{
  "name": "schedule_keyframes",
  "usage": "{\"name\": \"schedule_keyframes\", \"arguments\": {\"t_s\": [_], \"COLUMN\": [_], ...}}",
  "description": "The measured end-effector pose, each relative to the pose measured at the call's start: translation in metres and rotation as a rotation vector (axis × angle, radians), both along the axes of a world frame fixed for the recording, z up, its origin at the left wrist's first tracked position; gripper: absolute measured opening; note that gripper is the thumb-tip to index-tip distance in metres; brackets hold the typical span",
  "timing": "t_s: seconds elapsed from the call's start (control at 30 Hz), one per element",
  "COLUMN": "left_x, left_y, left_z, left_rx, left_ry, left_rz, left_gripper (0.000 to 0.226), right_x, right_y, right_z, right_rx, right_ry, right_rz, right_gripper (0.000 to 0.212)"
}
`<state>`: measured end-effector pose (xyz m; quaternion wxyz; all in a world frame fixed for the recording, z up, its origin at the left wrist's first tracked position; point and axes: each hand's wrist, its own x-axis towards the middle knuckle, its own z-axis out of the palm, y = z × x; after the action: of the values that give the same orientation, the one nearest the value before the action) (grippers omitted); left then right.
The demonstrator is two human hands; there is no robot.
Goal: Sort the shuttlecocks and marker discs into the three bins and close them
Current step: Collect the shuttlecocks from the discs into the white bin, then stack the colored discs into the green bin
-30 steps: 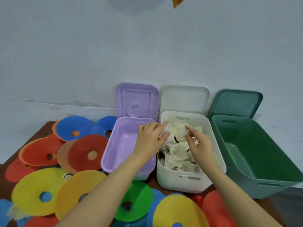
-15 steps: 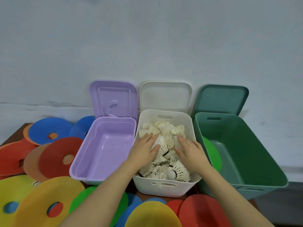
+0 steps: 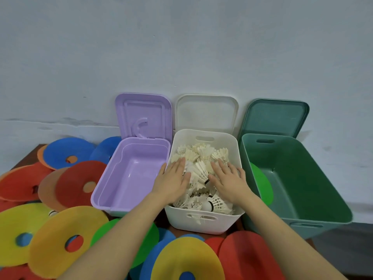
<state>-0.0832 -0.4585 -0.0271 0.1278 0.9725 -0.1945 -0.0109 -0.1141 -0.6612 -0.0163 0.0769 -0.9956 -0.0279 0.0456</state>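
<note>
Both hands lay flat, fingers straight, on the heap of white shuttlecocks (image 3: pixel 201 158) that filled the white bin (image 3: pixel 203 221): the left hand (image 3: pixel 175 179) on the heap's left side by the bin's rim, the right hand (image 3: pixel 227 179) on its right side. The purple bin (image 3: pixel 101 197) stood just left of the white one, the green bin (image 3: pixel 314 199) just right, with a green marker disc (image 3: pixel 262 186) leaning inside it. All three lids stood raised against the wall. Red, blue, yellow, orange and green marker discs (image 3: pixel 60 245) lay overlapping on the table to the left and in front of the bins.
</note>
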Motion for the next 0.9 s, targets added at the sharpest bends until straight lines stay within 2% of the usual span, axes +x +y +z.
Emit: {"name": "schedule_keyframes", "arguments": {"t_s": [0.17, 0.33, 0.43, 0.57, 0.7, 0.77, 0.9], "left_x": [-0.009, -0.02, -0.024, -0.028, -0.02, -0.012, 0.003], "left_y": [0.022, 0.071, 0.117, 0.185, 0.261, 0.302, 0.38], "left_z": [0.017, 0.04, 0.046, 0.053, 0.046, 0.039, 0.02], "left_rx": [-0.084, -0.072, -0.074, -0.086, -0.091, -0.068, -0.05], "left_ry": [-0.117, -0.184, -0.228, -0.266, -0.232, -0.23, -0.194], "left_rz": [0.046, 0.101, 0.161, 0.231, 0.283, 0.277, 0.247], "left_gripper": [0.057, 0.068, 0.069, 0.079, 0.065, 0.065, 0.058], "right_x": [-0.006, -0.001, 0.006, 0.017, 0.029, 0.036, 0.048], "right_y": [0.028, 0.081, 0.123, 0.189, 0.264, 0.304, 0.382], "right_z": [0.015, 0.028, 0.032, 0.032, 0.029, 0.027, 0.016], "right_rx": [0.075, 0.143, 0.182, 0.246, 0.257, 0.266, 0.291], "right_ry": [-0.226, -0.337, -0.33, -0.328, -0.289, -0.284, -0.271], "right_rz": [0.03, 0.158, 0.231, 0.305, 0.339, 0.348, 0.321], "right_gripper": [0.05, 0.044, 0.047, 0.063, 0.051, 0.042, 0.044]}}
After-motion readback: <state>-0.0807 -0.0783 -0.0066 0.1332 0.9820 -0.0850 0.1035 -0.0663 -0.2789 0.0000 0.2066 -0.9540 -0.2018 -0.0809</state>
